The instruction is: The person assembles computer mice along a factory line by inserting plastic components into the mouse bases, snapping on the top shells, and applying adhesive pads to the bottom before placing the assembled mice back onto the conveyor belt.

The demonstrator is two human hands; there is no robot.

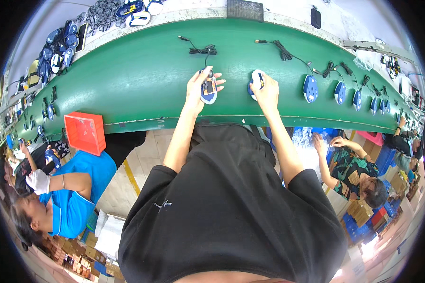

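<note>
My left hand (196, 90) grips the lower half of a computer mouse (208, 96), its circuit board bare and facing up. From its far end a black cable (204, 50), bundled in a tie, runs out over the green belt to a USB plug. To the right, my right hand (267, 92) is closed around a white and blue mouse top shell (256, 81), fingers over its right side. The two mouse parts are apart, both over the near half of the belt. Whether the shell touches the belt, I cannot tell.
Blue mice with bundled cables, the nearest one (310, 88), lie in a row to the right. A red bin (86, 133) stands at the belt's near left edge. Piled mouse shells (56, 47) lie far left. Co-workers sit on both sides, one in a blue shirt (80, 188).
</note>
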